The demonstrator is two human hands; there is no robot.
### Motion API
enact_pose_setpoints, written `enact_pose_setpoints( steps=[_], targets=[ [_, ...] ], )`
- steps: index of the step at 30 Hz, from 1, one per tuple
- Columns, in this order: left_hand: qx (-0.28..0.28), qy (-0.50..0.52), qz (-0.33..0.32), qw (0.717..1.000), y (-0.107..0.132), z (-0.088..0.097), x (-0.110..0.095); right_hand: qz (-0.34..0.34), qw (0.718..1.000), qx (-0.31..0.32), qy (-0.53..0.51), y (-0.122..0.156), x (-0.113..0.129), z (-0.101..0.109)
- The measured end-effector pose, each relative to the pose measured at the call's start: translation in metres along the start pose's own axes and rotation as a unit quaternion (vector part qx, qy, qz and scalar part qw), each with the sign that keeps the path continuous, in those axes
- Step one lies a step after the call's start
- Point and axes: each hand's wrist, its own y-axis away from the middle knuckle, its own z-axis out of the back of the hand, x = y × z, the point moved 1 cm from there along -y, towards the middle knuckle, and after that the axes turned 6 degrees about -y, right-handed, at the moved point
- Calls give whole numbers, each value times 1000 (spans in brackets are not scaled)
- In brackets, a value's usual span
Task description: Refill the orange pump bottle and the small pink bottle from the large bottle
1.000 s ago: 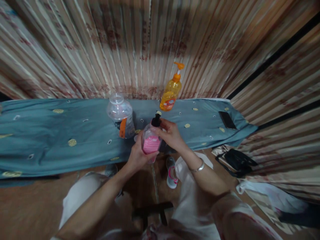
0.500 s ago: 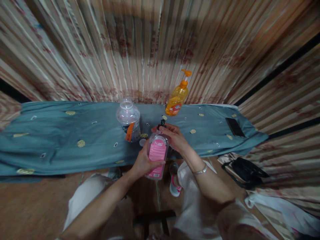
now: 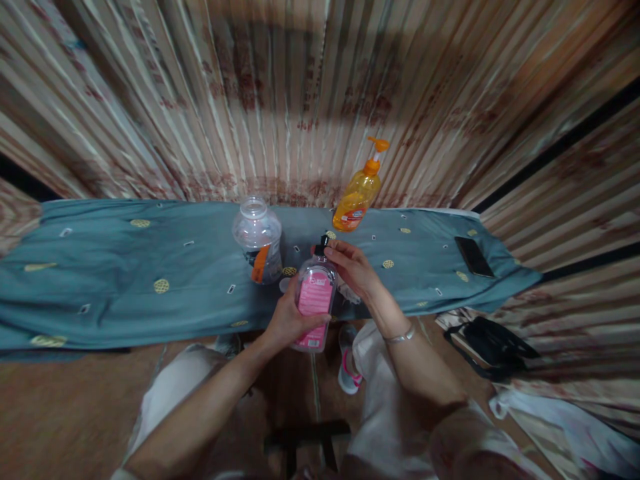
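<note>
I hold a clear bottle with a pink label (image 3: pixel 315 300) upright in front of me, at the near edge of a table under a teal cloth (image 3: pixel 125 280). My left hand (image 3: pixel 290 320) is wrapped round the bottle's lower body. My right hand (image 3: pixel 353 267) pinches the black pump cap (image 3: pixel 323 247) at the bottle's top with its fingertips. A silver bangle sits on my right wrist.
An open clear plastic jar with an orange label (image 3: pixel 257 237) stands just left of the bottle. An orange pump dispenser (image 3: pixel 359 193) stands behind it near the striped curtain. A dark phone (image 3: pixel 473 256) lies at the cloth's right end. A black bag (image 3: pixel 493 337) lies on the floor at right.
The bottle has been tipped from leaning toward me to upright, its label now facing me. My right hand stays on the black cap. The view has shifted slightly.
</note>
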Motion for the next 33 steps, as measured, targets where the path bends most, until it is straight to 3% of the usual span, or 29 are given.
enact_pose_setpoints(
  steps=[14, 20, 26, 33],
  targets=[
    [2, -44, 14, 999, -1, 1, 1, -2, 999, -41, -7, 0, -2, -3],
    [-1, -47, 15, 999, -1, 0, 4, -3, 1000, -21, 7, 1, 0, -3],
    [-19, -64, 4, 998, -1, 0, 9, 11, 999, -41, 26, 0, -2, -2],
    [-38, -75, -10, 996, -3, 1, 13, 30, 998, 6, 55, 6, 6, -8]
  ],
)
